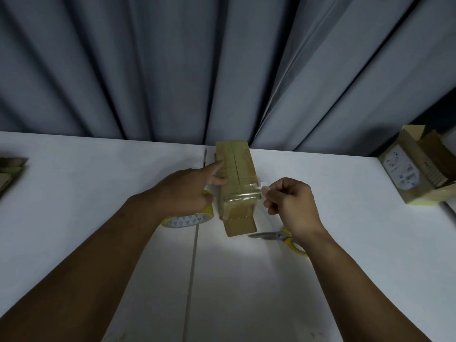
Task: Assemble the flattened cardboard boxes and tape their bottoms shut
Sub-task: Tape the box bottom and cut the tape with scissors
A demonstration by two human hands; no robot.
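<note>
A narrow brown cardboard box (235,166) stands on the white table (98,193), its closed flaps facing up with a seam down the middle. A strip of clear tape (243,195) lies across its near part. My left hand (192,186) rests against the box's left side, index finger stretched along the top edge. My right hand (291,201) pinches the free end of the tape just right of the box. A yellow tape roll (187,219) lies under my left wrist. Scissors (276,236) with yellow handles lie beneath my right hand.
An assembled box with a white label (414,166) sits at the table's right edge. Flattened cardboard (11,169) lies at the far left. Grey curtains (172,70) hang right behind the table. A seam (193,255) runs down the tabletop.
</note>
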